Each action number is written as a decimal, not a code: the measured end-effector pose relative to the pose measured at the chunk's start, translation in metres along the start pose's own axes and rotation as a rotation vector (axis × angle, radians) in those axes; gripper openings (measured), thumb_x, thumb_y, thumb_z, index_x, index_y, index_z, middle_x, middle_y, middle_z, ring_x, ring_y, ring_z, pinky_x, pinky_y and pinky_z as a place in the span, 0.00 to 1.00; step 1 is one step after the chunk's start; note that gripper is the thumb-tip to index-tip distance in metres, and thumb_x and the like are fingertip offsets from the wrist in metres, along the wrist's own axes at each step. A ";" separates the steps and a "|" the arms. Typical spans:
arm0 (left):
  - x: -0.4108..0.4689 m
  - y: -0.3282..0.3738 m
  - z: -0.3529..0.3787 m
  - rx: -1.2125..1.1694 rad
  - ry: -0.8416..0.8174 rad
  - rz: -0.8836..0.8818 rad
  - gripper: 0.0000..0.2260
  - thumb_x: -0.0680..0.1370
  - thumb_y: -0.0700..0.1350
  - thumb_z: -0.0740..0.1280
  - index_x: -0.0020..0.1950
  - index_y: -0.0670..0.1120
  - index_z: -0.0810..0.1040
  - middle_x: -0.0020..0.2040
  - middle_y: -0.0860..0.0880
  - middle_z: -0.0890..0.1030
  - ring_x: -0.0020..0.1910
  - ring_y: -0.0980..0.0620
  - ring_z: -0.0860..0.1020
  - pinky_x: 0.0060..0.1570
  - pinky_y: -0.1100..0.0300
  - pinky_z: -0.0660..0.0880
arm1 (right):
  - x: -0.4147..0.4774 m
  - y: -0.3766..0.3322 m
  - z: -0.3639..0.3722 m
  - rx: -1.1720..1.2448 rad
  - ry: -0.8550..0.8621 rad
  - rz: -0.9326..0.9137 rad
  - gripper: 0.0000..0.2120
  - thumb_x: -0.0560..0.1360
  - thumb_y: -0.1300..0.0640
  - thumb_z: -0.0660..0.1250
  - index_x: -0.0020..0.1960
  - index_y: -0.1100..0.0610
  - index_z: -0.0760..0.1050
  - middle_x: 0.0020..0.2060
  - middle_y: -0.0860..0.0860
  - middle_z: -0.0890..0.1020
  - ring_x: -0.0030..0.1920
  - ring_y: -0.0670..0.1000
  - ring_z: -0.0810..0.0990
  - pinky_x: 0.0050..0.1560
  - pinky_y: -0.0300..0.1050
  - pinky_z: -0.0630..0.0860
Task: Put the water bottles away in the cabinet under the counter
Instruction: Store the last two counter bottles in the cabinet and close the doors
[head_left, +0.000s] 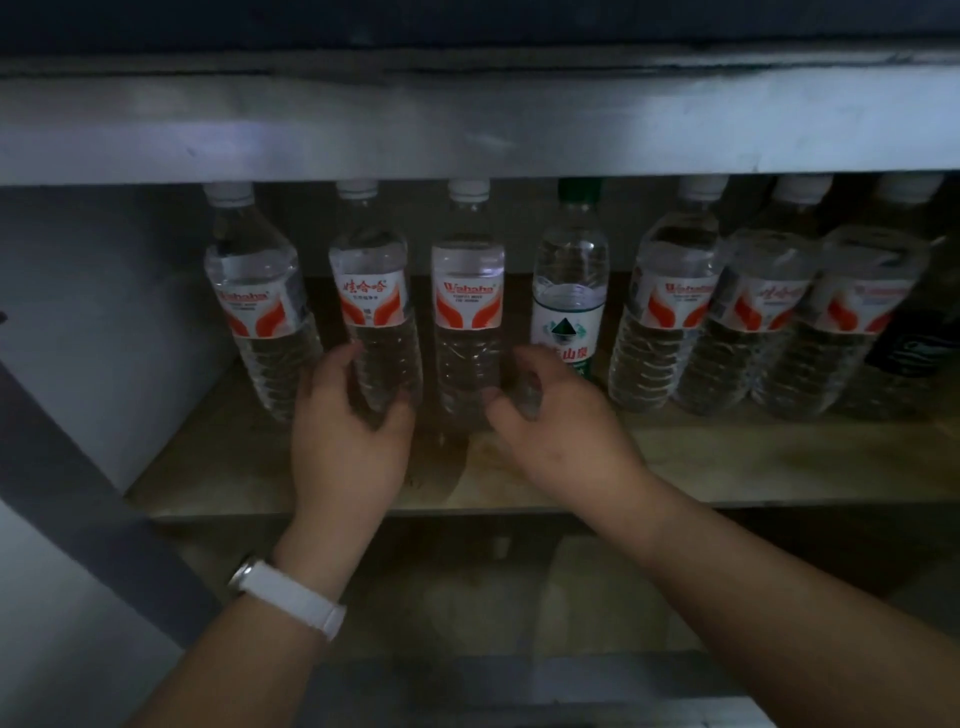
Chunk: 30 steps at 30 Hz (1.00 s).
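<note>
Several clear water bottles stand in a row on the wooden cabinet shelf, most with red-and-white labels and white caps. My left hand, with a white watch on the wrist, grips the base of the second bottle from the left. To its right stands another red-label bottle, untouched. My right hand curls round the lower part of the green-capped, green-label bottle; its base is mostly hidden by my fingers. The leftmost bottle leans slightly left.
Three more red-label bottles crowd the shelf's right side, with a dark bottle behind them. The grey counter edge overhangs the caps. A white cabinet wall closes the left. A dim lower shelf lies below.
</note>
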<state>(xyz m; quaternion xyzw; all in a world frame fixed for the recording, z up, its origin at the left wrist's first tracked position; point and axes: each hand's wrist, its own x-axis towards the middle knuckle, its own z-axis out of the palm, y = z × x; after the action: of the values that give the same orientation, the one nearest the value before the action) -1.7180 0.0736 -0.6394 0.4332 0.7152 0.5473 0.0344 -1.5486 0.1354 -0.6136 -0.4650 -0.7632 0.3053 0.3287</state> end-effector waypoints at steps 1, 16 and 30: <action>-0.009 0.002 -0.004 0.048 -0.024 0.046 0.22 0.75 0.49 0.72 0.69 0.54 0.73 0.67 0.53 0.74 0.64 0.57 0.72 0.60 0.56 0.72 | -0.006 0.002 -0.006 -0.035 -0.001 -0.025 0.22 0.77 0.41 0.65 0.70 0.43 0.68 0.51 0.35 0.69 0.53 0.38 0.70 0.50 0.36 0.67; -0.072 0.084 -0.017 0.587 -0.427 0.578 0.21 0.75 0.53 0.66 0.65 0.45 0.78 0.64 0.43 0.77 0.62 0.40 0.75 0.61 0.41 0.73 | -0.071 0.025 -0.109 -0.683 -0.145 -0.220 0.24 0.73 0.39 0.59 0.59 0.53 0.79 0.59 0.53 0.80 0.57 0.57 0.79 0.50 0.51 0.78; -0.102 0.287 -0.102 0.653 -0.763 0.396 0.22 0.76 0.55 0.61 0.68 0.49 0.77 0.70 0.46 0.76 0.68 0.44 0.72 0.67 0.46 0.66 | -0.130 -0.094 -0.274 -0.685 -0.397 -0.042 0.24 0.73 0.41 0.60 0.58 0.56 0.80 0.58 0.57 0.80 0.56 0.61 0.80 0.56 0.56 0.77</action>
<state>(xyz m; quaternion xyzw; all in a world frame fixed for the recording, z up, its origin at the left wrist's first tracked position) -1.5409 -0.0629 -0.4085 0.7158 0.6897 0.0963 0.0515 -1.3356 0.0255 -0.4051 -0.4638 -0.8790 0.1100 0.0066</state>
